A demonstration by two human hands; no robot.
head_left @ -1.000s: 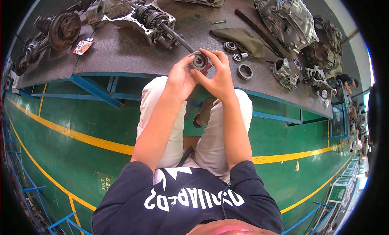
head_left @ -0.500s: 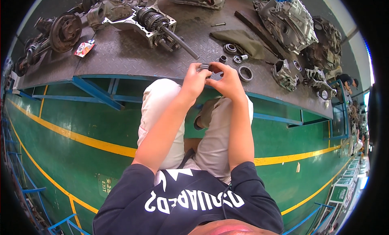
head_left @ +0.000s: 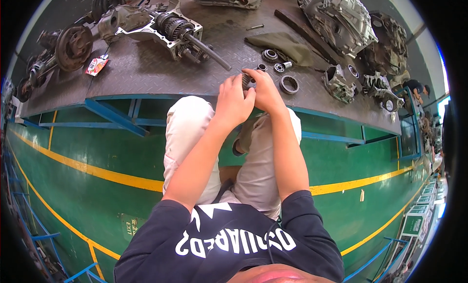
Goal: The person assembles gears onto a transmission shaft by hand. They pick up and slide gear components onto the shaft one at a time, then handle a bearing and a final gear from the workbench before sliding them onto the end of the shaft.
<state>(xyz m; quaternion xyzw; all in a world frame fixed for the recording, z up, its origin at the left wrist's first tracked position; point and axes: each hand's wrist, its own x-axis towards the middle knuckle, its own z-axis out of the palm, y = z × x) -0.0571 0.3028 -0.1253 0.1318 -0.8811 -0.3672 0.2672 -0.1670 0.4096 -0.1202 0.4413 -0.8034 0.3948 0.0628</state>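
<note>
My left hand (head_left: 233, 101) and my right hand (head_left: 264, 91) meet above the near edge of the metal table. Both are closed on a dark toothed gear (head_left: 246, 81), mostly hidden behind the fingers. Just beyond them lie a small ring (head_left: 262, 67), a dark gear (head_left: 269, 55) and a bearing (head_left: 279, 68) with a short shiny cylinder (head_left: 287, 65) beside it. A toothed ring (head_left: 289, 85) rests to the right of my right hand. Farther left, a gear shaft (head_left: 209, 50) sticks out of an opened gearbox housing (head_left: 141, 31) toward my hands.
A green cloth (head_left: 287, 48), a long dark bar (head_left: 307, 33) and a bolt (head_left: 255, 27) lie farther back. Large gearbox casings (head_left: 341, 22) and smaller castings (head_left: 339, 85) stand at the right. A rusty brake hub (head_left: 74, 45) and a red-white packet (head_left: 96, 65) are at the left.
The gear has turned in my hands and now shows its toothed side. My left fingers have straightened upward along it, and my right hand has shifted slightly left. The view has moved a little.
</note>
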